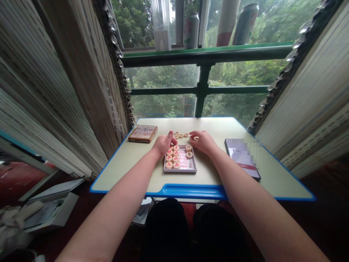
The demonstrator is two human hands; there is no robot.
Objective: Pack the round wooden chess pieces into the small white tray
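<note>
A shallow white box (180,171) holds xiangqi pieces. Two columns of red-marked pieces (176,159) stand along its left side, and two dark-marked pieces (189,155) lie at its upper right. At the box's far left corner is my left hand (164,143), thumb raised away from its fingers, partly covering the top pieces; nothing shows in its grasp. My right hand (203,141) is just beyond the far right corner, its fingers closed around a xiangqi piece (195,138). Several more loose pieces (181,135) lie on the table between the hands.
A decorated box lid (143,133) lies at the table's far left. To the right is a phone (241,158). The table (122,163) has a blue rim and a front groove. Beyond it, cans (191,31) and cups (228,22) stand on the window ledge; curtains hang on both sides.
</note>
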